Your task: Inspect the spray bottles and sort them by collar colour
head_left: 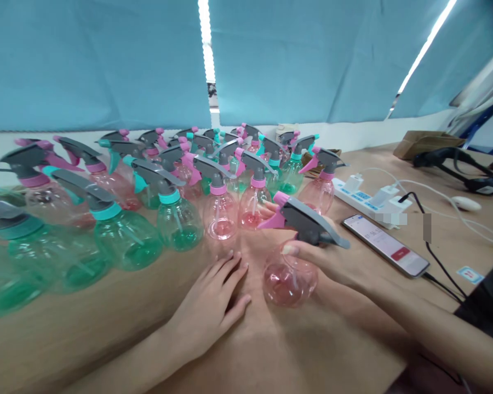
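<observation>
My right hand (312, 254) is wrapped around the neck of a pink see-through spray bottle (290, 282) with a grey and pink trigger head. That bottle looks slightly tilted, and I cannot tell whether its base touches the table. Flat on the brown tabletop (246, 355), my left hand (216, 290) rests with fingers apart, holding nothing. Beyond it are a pink spray bottle (221, 213) and a green spray bottle (179, 221). Another pink spray bottle (252, 205) stands just behind my right fingers.
Several more spray bottles, such as a green one (127, 238), crowd the left and back. On the right lie a phone (386, 246), a white power strip (363, 202) with cables, a white mouse (466, 203) and a black headset (456, 169). A blue curtain (271, 60) hangs behind.
</observation>
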Available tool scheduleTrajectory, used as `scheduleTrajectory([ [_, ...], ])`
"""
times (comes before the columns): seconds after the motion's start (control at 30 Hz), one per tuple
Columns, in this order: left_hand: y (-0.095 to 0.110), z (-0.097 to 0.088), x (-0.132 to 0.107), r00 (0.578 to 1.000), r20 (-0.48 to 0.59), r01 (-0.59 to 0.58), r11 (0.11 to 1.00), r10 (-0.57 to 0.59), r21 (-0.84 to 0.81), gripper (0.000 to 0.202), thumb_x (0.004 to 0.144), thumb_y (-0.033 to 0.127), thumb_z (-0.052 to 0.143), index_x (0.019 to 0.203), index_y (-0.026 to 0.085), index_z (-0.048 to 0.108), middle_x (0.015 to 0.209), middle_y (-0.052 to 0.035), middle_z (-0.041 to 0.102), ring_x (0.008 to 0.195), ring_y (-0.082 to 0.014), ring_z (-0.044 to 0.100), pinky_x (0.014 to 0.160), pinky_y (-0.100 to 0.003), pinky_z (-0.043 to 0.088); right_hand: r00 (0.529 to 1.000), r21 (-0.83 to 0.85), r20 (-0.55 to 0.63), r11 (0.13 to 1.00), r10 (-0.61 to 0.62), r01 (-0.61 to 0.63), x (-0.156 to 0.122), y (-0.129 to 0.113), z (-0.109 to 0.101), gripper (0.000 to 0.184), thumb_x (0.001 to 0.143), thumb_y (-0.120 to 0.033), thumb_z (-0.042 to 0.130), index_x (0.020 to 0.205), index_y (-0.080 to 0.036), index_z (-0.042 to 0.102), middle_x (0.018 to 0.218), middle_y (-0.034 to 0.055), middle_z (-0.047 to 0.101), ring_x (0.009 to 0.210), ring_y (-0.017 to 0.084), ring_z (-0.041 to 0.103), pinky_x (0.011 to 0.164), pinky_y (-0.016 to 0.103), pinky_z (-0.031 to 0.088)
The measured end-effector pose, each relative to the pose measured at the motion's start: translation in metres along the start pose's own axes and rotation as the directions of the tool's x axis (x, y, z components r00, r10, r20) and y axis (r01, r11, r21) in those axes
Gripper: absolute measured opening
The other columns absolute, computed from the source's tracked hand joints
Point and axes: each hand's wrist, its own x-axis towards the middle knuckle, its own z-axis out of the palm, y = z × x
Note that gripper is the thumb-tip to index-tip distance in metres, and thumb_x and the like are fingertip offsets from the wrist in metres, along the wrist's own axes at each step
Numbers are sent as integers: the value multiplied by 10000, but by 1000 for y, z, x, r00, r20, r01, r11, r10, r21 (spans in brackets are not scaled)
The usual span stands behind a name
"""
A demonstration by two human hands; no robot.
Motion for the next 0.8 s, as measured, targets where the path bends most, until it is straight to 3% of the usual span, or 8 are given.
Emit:
scheduleTrajectory([
  [0.13,0,0,1,1000,-11,-2,1000,2,3,480,984,424,443,1365,134,469,1449,-138,445,1345,-294,380,1084,-480,328,997,-63,-74,998,-27,22,-14,2,1,269,736,-488,716,814,-249,622,676,6,599,650,208,582,547,336,457],
  [0.27,1,1,4,1000,-26,-8,1000,8,20,477,985,418,430,1370,139,465,1432,-129,469,1328,-299,402,1064,-488,357,994,-157,-108,988,-20,3,-34,16,-1,397,723,-481,737,1022,-255,607,966,50,678,942,284,631,803,434,505],
  [0.37,5,3,9,1000,-19,-19,1000,19,20,481,981,406,440,1372,126,465,1430,-136,468,1334,-309,391,1064,-504,354,989,-161,-129,986,-67,46,-43,24,-4,488,770,-463,708,1179,-260,538,1124,56,661,1079,273,605,900,422,493],
  [0.5,9,8,18,1000,-3,-30,999,30,17,476,982,409,435,1370,137,468,1457,-139,432,1347,-309,374,1063,-513,353,990,-162,-114,985,-86,67,-44,22,-14,500,793,-422,703,1242,-319,507,1151,-11,659,1052,201,622,929,343,483],
  [0.6,11,14,27,998,-30,-55,998,55,4,472,986,424,412,1358,142,483,1450,-140,439,1350,-311,366,1064,-519,347,990,-199,-134,980,-42,14,-43,28,-24,495,773,-424,722,1221,-353,525,1130,-35,671,1027,206,635,878,341,500],
  [0.7,16,16,38,996,-44,-77,997,76,-7,474,983,415,422,1365,140,474,1447,-142,442,1355,-310,357,1070,-517,336,980,-264,-197,962,17,-70,-37,47,-32,423,775,-493,692,1137,-303,584,1057,9,691,953,245,657,777,379,524],
  [0.8,22,13,50,997,-4,-80,997,80,-19,460,972,388,454,1355,135,484,1443,-146,447,1345,-306,373,1073,-507,332,951,-276,-308,958,-17,-73,-22,67,-35,401,797,-504,663,1067,-213,616,1049,71,685,957,250,651,813,402,524],
])
